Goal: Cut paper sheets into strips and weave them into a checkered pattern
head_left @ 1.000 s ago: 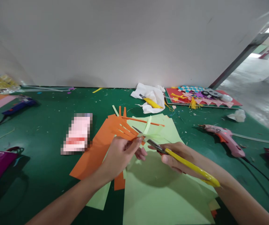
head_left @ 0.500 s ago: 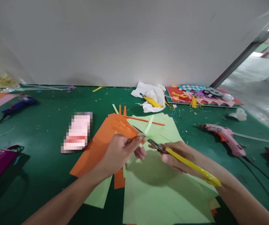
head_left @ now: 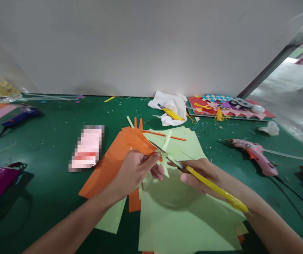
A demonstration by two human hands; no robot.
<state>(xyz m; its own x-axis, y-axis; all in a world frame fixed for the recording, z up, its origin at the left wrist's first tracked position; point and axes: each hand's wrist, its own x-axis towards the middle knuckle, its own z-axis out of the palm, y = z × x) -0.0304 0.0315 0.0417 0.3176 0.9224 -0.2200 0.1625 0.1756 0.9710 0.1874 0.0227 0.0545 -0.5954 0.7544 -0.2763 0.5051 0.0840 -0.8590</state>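
Works above large pale green sheets [head_left: 178, 218], flat on a green tabletop [head_left: 48, 141] at the near middle, with a smaller green piece [head_left: 111, 215] just to the left. Has a magenta tool [head_left: 0, 183] at the near left edge. Grips yellow-handled scissors [head_left: 209, 184] with closed fingers of the right hand [head_left: 197, 173], pointing the blades far and left. Pinches paper strips [head_left: 167, 141] between thumb and fingers of the left hand [head_left: 138, 169], right beside the blades, over the middle of the table; cannot tell how many. Has slit orange paper [head_left: 109, 173] just left of and beyond that hand, then a pixelated pinkish thing [head_left: 88, 148] farther left. Has a pink glue gun [head_left: 255, 155] lying at right, with a clear stick [head_left: 294, 155] behind it. Farther off, shows a blue tool [head_left: 22, 116] at left, a yellow cutter [head_left: 172, 114] on crumpled white tissue [head_left: 164, 98] near the centre, and a red board [head_left: 195, 102] with tassels and checkered paper at right. Ends at a pale wall [head_left: 130, 46].
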